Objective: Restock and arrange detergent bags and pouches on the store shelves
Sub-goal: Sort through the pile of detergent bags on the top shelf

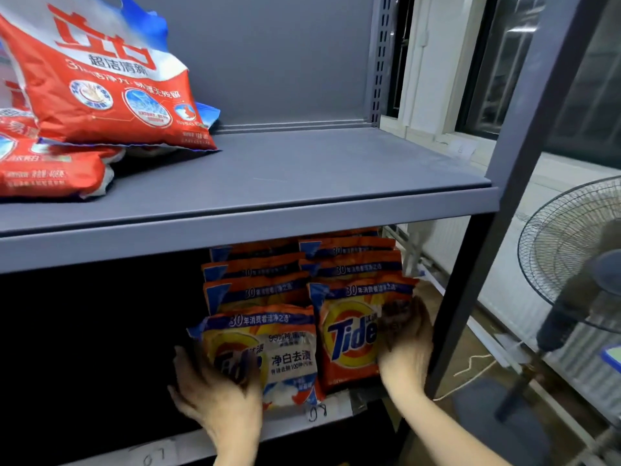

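Observation:
Two rows of orange Tide detergent pouches stand upright on the lower shelf (pixel 336 417), at its right end. My left hand (pixel 218 395) presses on the left side of the front pouch of the left row (pixel 285 354), fingers spread over its logo. My right hand (pixel 408 344) cups the right edge of the front pouch of the right row (pixel 349 338). Behind these two stand several more pouches (pixel 255 290). On the upper shelf (pixel 302 169) at the left, a large red and white detergent bag (pixel 104 79) leans on another red bag lying flat (pixel 50 166).
The grey shelf upright (pixel 497 183) runs down just right of my right hand. A standing fan (pixel 578 264) and its base are on the floor to the right, with a white cord trailing. The right part of the upper shelf is bare. The lower shelf left of the pouches is dark.

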The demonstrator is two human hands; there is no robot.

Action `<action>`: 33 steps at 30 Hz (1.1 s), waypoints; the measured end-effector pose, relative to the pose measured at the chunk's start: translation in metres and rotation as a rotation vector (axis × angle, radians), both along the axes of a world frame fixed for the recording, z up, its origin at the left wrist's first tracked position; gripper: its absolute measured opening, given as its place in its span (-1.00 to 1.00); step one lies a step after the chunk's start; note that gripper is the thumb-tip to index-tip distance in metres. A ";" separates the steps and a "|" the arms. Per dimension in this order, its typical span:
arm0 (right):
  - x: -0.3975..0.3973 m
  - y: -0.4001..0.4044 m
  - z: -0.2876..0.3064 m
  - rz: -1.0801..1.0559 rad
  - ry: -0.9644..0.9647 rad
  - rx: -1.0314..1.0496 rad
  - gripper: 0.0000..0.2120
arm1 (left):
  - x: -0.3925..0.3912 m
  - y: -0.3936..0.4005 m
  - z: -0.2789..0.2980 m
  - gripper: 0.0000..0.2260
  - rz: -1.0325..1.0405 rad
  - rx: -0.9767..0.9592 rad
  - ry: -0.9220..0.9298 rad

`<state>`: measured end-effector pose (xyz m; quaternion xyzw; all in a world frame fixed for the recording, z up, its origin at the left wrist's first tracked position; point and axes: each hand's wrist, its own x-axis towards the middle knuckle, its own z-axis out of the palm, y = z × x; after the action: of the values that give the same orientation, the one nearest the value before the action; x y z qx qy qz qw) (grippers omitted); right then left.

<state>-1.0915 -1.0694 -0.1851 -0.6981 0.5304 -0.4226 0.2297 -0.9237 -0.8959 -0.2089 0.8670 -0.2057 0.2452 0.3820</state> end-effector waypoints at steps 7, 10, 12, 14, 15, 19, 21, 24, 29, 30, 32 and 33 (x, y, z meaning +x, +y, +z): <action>-0.020 0.019 -0.035 0.377 0.405 -0.092 -0.01 | -0.021 0.001 -0.030 -0.17 -0.323 0.583 -0.213; -0.013 0.002 -0.037 0.460 0.360 -0.095 -0.01 | -0.012 -0.012 -0.030 -0.16 -0.287 0.633 -0.207; -0.006 -0.005 -0.037 0.469 0.343 -0.083 0.01 | -0.006 -0.020 -0.026 -0.17 -0.280 0.655 -0.186; -0.002 -0.007 -0.037 0.461 0.332 -0.096 0.00 | -0.003 -0.024 -0.025 -0.19 -0.287 0.663 -0.177; -0.002 -0.007 -0.038 0.458 0.326 -0.115 -0.02 | -0.003 -0.023 -0.024 -0.20 -0.295 0.656 -0.185; -0.006 -0.002 -0.033 0.437 0.384 -0.109 -0.01 | -0.007 -0.013 -0.014 -0.24 -0.377 0.628 -0.164; -0.007 0.001 -0.029 0.413 0.385 -0.108 -0.03 | -0.008 -0.006 -0.008 -0.27 -0.401 0.613 -0.145; -0.009 0.005 -0.019 0.395 0.478 -0.051 -0.08 | -0.011 0.000 0.003 -0.36 -0.407 0.549 -0.139; -0.013 0.010 0.015 0.416 0.565 0.116 -0.35 | -0.014 0.003 0.028 -0.46 -0.333 0.692 0.107; -0.014 0.013 0.024 0.431 0.602 0.136 -0.45 | -0.015 0.003 0.034 -0.49 -0.328 0.711 0.143; -0.015 0.022 0.040 0.458 0.614 0.093 -0.52 | -0.020 0.007 0.052 -0.60 -0.333 0.676 0.138; -0.015 0.026 0.049 0.474 0.593 0.065 -0.52 | -0.024 0.009 0.063 -0.65 -0.330 0.661 0.105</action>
<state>-1.1069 -1.0433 -0.1365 -0.8857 0.4109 -0.1206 0.1795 -0.9474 -0.8866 -0.1457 0.9100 -0.3910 0.0559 0.1261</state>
